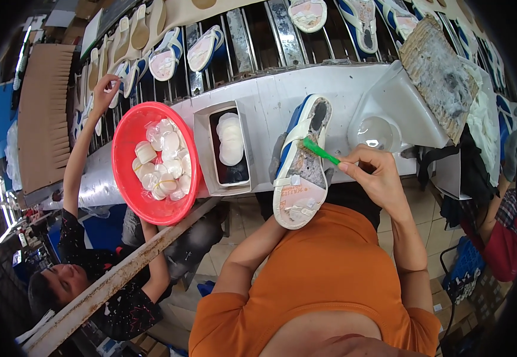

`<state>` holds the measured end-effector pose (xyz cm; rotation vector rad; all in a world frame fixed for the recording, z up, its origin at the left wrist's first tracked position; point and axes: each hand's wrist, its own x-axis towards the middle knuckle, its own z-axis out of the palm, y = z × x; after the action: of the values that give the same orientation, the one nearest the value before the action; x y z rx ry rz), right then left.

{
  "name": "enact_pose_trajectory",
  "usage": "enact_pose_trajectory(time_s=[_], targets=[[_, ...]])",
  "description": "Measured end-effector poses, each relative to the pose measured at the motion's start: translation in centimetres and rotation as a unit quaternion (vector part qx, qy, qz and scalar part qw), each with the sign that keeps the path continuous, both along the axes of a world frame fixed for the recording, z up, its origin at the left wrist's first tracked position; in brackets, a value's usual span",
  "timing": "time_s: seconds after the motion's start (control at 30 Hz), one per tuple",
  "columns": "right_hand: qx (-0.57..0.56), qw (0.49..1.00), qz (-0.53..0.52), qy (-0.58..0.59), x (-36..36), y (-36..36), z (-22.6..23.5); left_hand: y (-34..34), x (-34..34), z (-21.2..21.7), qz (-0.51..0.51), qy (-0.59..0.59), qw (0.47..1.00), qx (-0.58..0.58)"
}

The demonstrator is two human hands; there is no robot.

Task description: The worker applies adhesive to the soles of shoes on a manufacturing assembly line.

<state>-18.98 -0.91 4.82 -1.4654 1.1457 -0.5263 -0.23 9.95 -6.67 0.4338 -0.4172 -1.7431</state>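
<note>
Head view: we count 1 shoe sole [300, 172] tilted over the bench's [282, 95] near edge, underside up; our right hand [377, 175] is pinched on 1 green brush [321, 152], bristles touching the sole's upper half. Left hand is hidden under the sole, so grip can't be told. 1 red basin [129, 178] w/ pale pads and 1 grey tray [206, 154] sit just left; a co-worker's hand [105, 89] reaches the conveyor rack, leaving little free room on that side.

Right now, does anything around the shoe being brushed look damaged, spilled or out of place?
Mostly the board at upper right: its top is caked with grey, crusty residue and its edges look ragged. The shoe held sole-up has a dark patch at the heel, where the right hand works the green brush. Nothing looks spilled.
</note>
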Motion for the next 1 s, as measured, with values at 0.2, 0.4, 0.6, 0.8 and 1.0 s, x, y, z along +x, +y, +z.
enact_pose_trajectory(time_s=[0.2, 0.4, 0.6, 0.8, 1.0], targets=[[-0.046, 0.999, 0.005, -0.029, 0.1, 0.8, 0.5, 0.3, -0.1, -0.4, -0.008, 0.049, 0.999, 0.001], [-0.119, 0.991, 0.019, -0.057, 0.4, 1.2, 1.0, 0.2, 0.1, -1.0, -0.023, 0.124, 0.992, -0.005], [-0.191, 0.981, 0.036, -0.017, 1.1, 2.3, 2.7, -0.7, 0.3, -1.9, -0.041, 0.183, 0.982, -0.027], [-0.250, 0.967, 0.035, 0.016, 1.5, 2.2, 3.9, -0.9, 0.4, -2.1, -0.050, 0.203, 0.977, -0.032], [-0.291, 0.956, 0.010, 0.040, 1.3, 2.5, 3.8, -1.2, 0.4, -2.0, -0.050, 0.215, 0.975, -0.030]])
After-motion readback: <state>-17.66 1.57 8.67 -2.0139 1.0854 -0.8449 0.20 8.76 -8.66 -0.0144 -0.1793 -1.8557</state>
